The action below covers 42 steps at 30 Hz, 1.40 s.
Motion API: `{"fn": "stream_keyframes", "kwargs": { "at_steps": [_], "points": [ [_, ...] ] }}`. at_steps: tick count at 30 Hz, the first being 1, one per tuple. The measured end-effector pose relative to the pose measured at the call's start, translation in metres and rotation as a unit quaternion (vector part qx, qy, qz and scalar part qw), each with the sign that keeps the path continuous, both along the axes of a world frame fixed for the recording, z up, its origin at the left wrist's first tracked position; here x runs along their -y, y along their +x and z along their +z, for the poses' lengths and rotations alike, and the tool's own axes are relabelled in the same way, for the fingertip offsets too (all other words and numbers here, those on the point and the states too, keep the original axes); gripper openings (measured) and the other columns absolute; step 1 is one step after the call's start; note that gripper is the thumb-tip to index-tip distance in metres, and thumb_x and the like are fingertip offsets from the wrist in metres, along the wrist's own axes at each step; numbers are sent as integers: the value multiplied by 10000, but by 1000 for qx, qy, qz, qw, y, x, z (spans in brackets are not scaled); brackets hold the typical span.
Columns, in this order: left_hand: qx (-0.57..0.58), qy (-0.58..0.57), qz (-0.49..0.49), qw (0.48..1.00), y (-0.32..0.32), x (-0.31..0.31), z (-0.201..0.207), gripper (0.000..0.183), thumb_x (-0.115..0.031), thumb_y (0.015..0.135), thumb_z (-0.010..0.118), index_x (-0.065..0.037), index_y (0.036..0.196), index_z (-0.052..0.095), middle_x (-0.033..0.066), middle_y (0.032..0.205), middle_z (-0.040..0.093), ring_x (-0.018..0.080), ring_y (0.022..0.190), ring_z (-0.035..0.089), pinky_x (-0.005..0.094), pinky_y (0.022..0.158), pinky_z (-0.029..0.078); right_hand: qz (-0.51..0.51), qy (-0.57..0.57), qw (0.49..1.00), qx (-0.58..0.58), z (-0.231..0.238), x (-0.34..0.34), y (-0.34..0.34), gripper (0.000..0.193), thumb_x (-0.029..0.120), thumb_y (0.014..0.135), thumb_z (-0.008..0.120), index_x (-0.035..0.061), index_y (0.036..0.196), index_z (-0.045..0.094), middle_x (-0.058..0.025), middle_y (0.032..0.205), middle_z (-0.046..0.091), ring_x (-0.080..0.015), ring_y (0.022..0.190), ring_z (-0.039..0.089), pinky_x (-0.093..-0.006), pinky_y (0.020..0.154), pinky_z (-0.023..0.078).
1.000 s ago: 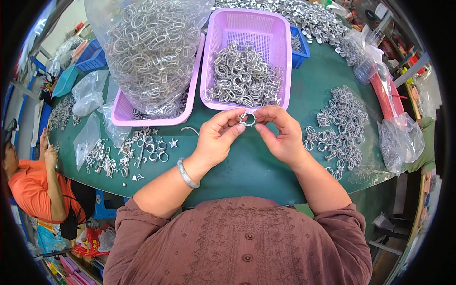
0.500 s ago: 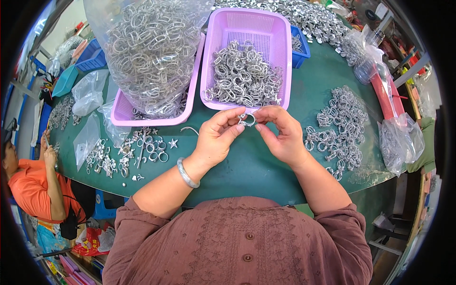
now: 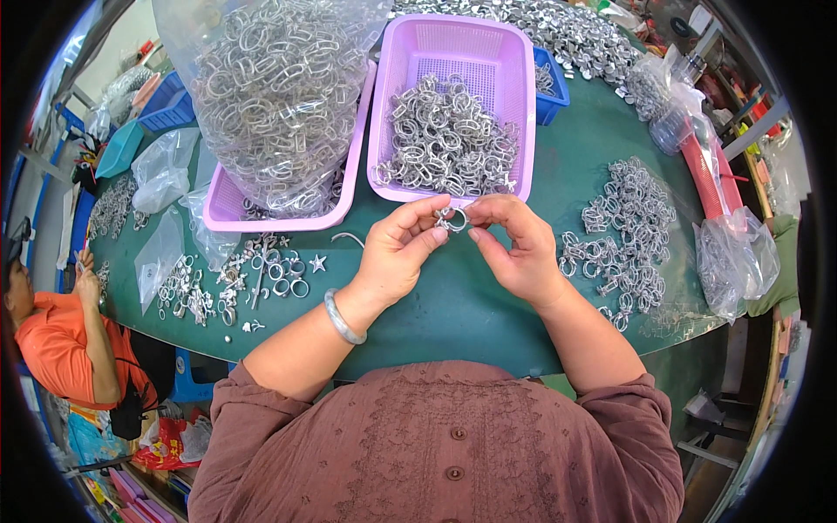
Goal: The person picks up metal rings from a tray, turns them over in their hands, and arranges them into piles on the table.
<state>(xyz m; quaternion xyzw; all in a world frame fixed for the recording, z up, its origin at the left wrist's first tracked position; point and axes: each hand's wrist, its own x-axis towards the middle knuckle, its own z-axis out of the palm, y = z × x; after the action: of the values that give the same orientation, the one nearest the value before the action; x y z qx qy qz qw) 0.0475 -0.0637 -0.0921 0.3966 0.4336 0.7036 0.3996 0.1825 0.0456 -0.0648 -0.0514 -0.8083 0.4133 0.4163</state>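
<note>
Hands: left hand [image 3: 397,253], right hand [image 3: 514,248] pinch metal ring [image 3: 453,218] | green table [image 3: 453,305] | cluttered workshop

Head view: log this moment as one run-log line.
left hand: pinching metal ring | right hand: pinching same ring | location: above green table, just before purple basket | right: loose ring pile

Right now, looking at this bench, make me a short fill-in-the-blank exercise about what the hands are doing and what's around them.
1. The left hand and the right hand pinch one small metal ring between them, above the ______ table.
2. Behind the hands, a heap of metal rings fills the ______ basket.
3. The clear bag of rings sits in the basket on the person's ______.
4. A pale bangle circles the ______ wrist.

Missing words: green; purple; left; left
</note>
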Motion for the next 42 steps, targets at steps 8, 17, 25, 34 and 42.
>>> {"fn": "stream_keyframes", "kwargs": {
  "at_steps": [8, 17, 25, 34, 42],
  "points": [
    [36, -16, -7, 999, 2, 1, 5, 359, -27, 850, 539, -24, 1203, 474, 85, 1049, 565, 130, 938, 543, 277, 811, 476, -19, 26, 999, 16, 3, 0, 1, 256, -101, 690, 609, -13, 924, 551, -98, 845, 574, -186, 751, 596, -266, 661, 481],
    [44, -21, -12, 999, 1, 2, 5, 355, -54, 858, 538, -18, 1204, 471, 95, 1019, 579, 137, 871, 563, 276, 799, 472, -22, 38, 999, 14, 4, 1, 1, 244, -102, 694, 606, -12, 915, 553, -98, 847, 575, -185, 730, 593, -266, 644, 482],
    [53, -5, -17, 998, 2, 1, 6, 368, -61, 868, 527, -19, 1225, 449, 55, 985, 557, 128, 858, 555, 269, 782, 468, -26, 34, 999, 15, 3, 1, 1, 235, -95, 693, 613, -4, 902, 558, -96, 833, 582, -190, 725, 598, -270, 624, 487],
    [59, 7, -27, 998, 1, 2, 4, 391, -48, 868, 521, -19, 1245, 425, 37, 979, 541, 117, 868, 547, 261, 782, 463, -28, 54, 998, 16, 5, 1, 1, 232, -96, 683, 619, -2, 889, 567, -97, 834, 588, -208, 727, 600, -276, 621, 484],
    [48, 12, -20, 999, 2, 1, 6, 412, -1, 850, 520, -18, 1248, 414, 57, 1020, 559, 116, 911, 541, 248, 805, 453, -30, 67, 997, 14, 3, -1, 0, 232, -93, 678, 619, 7, 881, 569, -101, 847, 595, -233, 750, 598, -291, 637, 482]
  ]
}}
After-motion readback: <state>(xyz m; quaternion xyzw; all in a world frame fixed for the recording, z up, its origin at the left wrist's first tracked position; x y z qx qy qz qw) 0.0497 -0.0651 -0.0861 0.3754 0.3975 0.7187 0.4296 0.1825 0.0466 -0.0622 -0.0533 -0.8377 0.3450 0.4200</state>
